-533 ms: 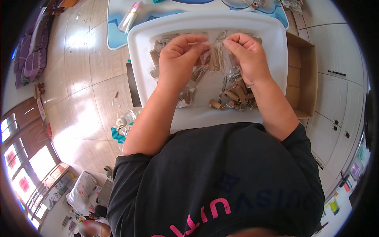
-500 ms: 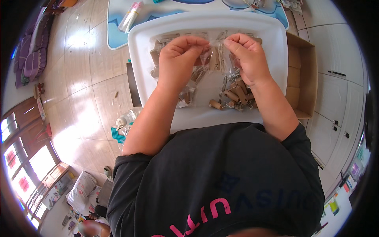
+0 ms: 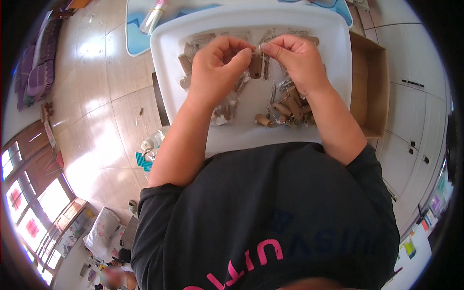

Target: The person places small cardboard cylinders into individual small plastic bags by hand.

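Between my hands, above a white plastic tray (image 3: 166, 82), hangs a small clear plastic bag with what looks like a brown wooden keychain (image 3: 255, 70) at it. My left hand (image 3: 217, 67) pinches the bag's top edge between thumb and forefinger. Close beside it, my right hand (image 3: 296, 60) pinches the other side, the fingertips almost meeting. The film is thin and hard to see. Below my right hand lies a pile of loose brown wooden keychains (image 3: 292, 104) with metal chains. Bagged pieces (image 3: 224, 113) lie under my left wrist, partly hidden by it.
More brown pieces (image 3: 200, 38) lie along the tray's far side. An open cardboard box (image 3: 374, 87) stands right of the tray. Beyond the tray is a blue and white table (image 3: 137, 41) with a bundle of clear bags (image 3: 153, 17). A clear bottle (image 3: 153, 140) is near my left forearm.
My hands have drawn together, the right moving left toward the left fingertips. The brown piece now hangs just below the pinched fingers. The view has shifted slightly.
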Demonstrator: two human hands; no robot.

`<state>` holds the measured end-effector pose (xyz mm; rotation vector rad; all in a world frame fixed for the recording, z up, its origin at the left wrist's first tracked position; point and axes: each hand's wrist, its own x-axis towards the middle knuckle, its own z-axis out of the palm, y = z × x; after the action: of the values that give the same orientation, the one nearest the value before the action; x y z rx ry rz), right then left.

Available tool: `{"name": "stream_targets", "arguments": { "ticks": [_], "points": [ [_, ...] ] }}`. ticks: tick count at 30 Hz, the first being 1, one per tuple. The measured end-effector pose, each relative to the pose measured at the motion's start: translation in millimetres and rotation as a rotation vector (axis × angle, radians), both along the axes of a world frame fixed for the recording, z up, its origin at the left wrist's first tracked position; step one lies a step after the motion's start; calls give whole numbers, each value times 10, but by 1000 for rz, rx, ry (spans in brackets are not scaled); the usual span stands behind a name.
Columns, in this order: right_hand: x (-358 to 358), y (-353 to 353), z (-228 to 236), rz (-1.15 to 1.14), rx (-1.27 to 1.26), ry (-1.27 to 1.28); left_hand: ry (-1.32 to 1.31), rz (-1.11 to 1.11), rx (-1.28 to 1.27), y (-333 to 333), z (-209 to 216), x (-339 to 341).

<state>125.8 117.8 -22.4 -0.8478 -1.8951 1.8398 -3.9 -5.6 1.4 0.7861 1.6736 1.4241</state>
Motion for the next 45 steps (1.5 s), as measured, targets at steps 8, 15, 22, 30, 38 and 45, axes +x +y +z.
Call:
{"name": "stream_targets", "arguments": {
  "ticks": [8,15,22,30,38,45],
  "points": [
    [51,272,187,-352,-175,226,861,426,185,92,-63,-159],
    [72,337,215,-471,-232,381,589,-624,-169,39,-165,332],
    [56,270,192,-416,-304,307,404,-837,-242,44,-337,251],
    [109,182,114,38,-64,36,-345,-96,62,67,-10,-58],
    [94,110,143,106,-67,55,-252,27,158,122,-87,-65],
    [98,96,178,22,-258,252,-125,-167,61,170,-203,47]
  ]
}}
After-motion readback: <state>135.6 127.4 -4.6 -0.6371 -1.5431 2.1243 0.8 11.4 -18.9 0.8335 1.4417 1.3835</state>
